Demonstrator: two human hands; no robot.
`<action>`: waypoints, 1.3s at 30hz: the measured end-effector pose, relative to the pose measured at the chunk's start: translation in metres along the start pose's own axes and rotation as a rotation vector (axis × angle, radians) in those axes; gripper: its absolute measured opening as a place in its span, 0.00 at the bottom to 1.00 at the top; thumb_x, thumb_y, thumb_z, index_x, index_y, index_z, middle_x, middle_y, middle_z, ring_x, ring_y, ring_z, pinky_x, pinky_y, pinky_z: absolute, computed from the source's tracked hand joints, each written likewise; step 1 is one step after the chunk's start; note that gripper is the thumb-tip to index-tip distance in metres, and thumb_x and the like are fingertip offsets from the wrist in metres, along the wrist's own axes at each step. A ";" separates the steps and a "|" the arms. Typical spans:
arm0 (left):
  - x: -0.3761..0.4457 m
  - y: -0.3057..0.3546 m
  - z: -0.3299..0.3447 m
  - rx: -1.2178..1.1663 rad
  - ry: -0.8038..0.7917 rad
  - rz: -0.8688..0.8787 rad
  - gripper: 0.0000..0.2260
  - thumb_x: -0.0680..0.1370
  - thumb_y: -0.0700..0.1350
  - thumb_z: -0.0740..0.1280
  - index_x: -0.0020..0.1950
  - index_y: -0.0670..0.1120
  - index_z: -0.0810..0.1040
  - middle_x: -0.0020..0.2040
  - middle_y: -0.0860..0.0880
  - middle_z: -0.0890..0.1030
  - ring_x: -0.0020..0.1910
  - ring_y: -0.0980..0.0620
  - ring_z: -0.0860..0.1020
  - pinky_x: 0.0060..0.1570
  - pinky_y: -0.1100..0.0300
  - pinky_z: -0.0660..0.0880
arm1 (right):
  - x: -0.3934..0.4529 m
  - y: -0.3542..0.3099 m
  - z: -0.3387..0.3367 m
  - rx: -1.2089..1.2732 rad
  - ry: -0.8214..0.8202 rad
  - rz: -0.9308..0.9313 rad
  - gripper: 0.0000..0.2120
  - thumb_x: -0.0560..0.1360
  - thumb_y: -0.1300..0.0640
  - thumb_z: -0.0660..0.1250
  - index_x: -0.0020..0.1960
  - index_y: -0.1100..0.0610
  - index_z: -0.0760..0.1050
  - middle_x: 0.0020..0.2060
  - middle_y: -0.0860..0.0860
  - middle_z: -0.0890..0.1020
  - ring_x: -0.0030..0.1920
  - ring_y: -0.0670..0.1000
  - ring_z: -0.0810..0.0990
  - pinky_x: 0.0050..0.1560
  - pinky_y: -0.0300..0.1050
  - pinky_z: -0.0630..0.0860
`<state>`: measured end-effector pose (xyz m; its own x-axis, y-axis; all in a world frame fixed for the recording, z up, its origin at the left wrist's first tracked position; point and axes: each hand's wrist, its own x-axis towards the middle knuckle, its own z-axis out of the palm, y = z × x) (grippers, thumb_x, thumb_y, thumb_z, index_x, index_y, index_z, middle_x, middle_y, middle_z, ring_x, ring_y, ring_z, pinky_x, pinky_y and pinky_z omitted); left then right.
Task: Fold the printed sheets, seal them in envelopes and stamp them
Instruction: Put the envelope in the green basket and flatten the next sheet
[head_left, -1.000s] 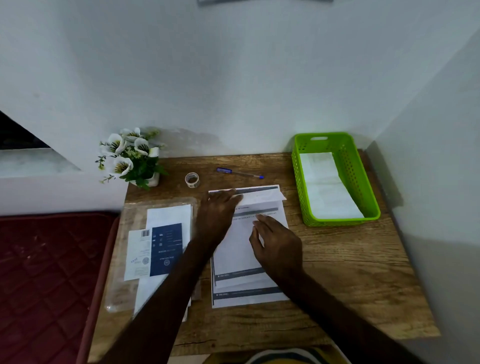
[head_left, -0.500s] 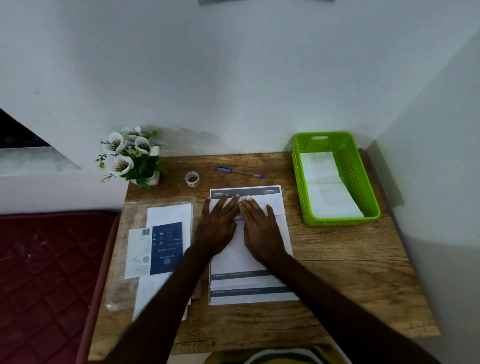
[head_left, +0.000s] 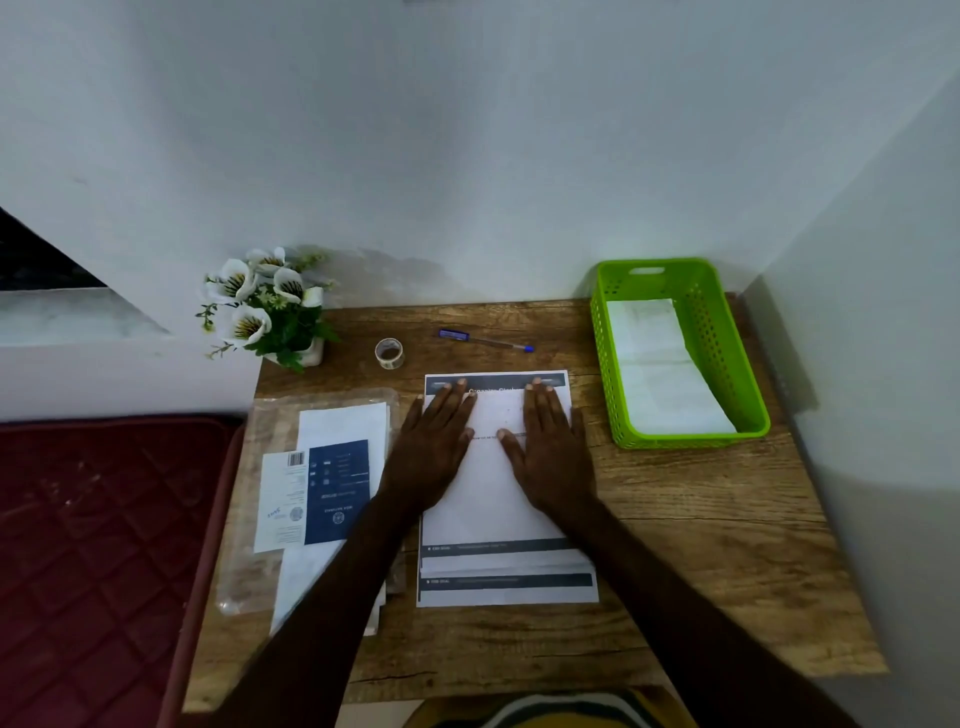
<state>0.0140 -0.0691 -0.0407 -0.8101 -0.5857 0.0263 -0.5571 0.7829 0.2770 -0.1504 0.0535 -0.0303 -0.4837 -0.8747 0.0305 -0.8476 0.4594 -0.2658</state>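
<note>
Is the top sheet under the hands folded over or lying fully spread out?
Folded. The top sheet shows a blank back, its edge stopping short of the header band, with the left hand and right hand pressing it flat.

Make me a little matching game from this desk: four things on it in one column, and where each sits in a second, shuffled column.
Things:
1. pen
2. tape roll
3. flower pot
4. green basket

Places:
A. far left corner of the desk
B. far right corner, with white paper inside
C. between the flowers and the pen
D. lying beyond the top edge of the printed sheets

Pairs: 1-D, 2-C, 3-A, 4-B
</note>
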 end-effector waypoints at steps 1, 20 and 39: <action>-0.001 0.000 0.000 -0.010 -0.008 -0.012 0.26 0.86 0.55 0.47 0.83 0.48 0.56 0.83 0.48 0.54 0.82 0.49 0.50 0.80 0.47 0.49 | -0.001 0.005 -0.001 -0.010 0.006 0.028 0.37 0.81 0.37 0.49 0.81 0.59 0.58 0.80 0.57 0.63 0.79 0.57 0.61 0.78 0.61 0.56; -0.004 0.006 -0.005 -0.006 -0.018 -0.044 0.27 0.85 0.53 0.46 0.83 0.45 0.55 0.84 0.47 0.53 0.83 0.50 0.49 0.80 0.45 0.52 | 0.008 -0.025 0.003 -0.031 -0.119 -0.286 0.31 0.84 0.43 0.42 0.81 0.57 0.58 0.80 0.54 0.61 0.81 0.52 0.56 0.80 0.60 0.51; -0.004 0.014 -0.013 -0.008 -0.038 -0.088 0.28 0.84 0.54 0.47 0.83 0.45 0.56 0.83 0.46 0.55 0.82 0.49 0.52 0.80 0.45 0.53 | 0.007 -0.020 -0.009 -0.026 -0.065 -0.265 0.28 0.84 0.48 0.49 0.78 0.60 0.65 0.78 0.57 0.67 0.79 0.56 0.64 0.77 0.64 0.59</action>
<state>0.0120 -0.0581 -0.0243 -0.7646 -0.6435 -0.0348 -0.6250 0.7272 0.2838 -0.1392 0.0396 -0.0162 -0.2298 -0.9727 0.0337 -0.9486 0.2161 -0.2314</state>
